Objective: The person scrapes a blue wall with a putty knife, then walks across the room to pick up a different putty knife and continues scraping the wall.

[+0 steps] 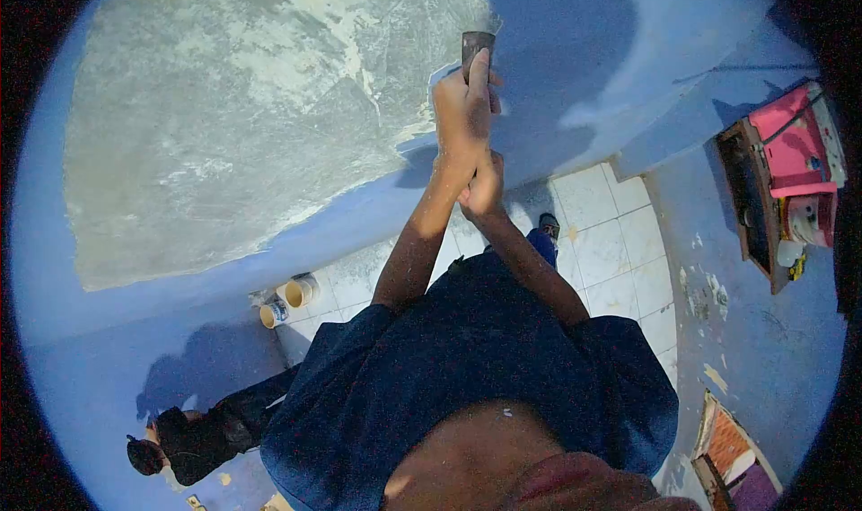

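Observation:
My left hand (462, 116) is closed around a dark brown, block-ended tool (479, 44), its thumb lying along it. The tool's end is at the right edge of a large bare grey patch (242, 125) on the blue wall; what kind of tool it is, I cannot make out. Just below my left wrist is my right hand (486, 188), its fingers curled shut. Whatever those fingers hold is hidden by the left wrist.
Two cream-coloured tubs (300, 291) stand on the white tiled floor (602, 242) at the wall's foot. A person in dark clothes (202, 439) is at the lower left. On the right wall hangs a wooden shelf (750, 197) with pink items (795, 143).

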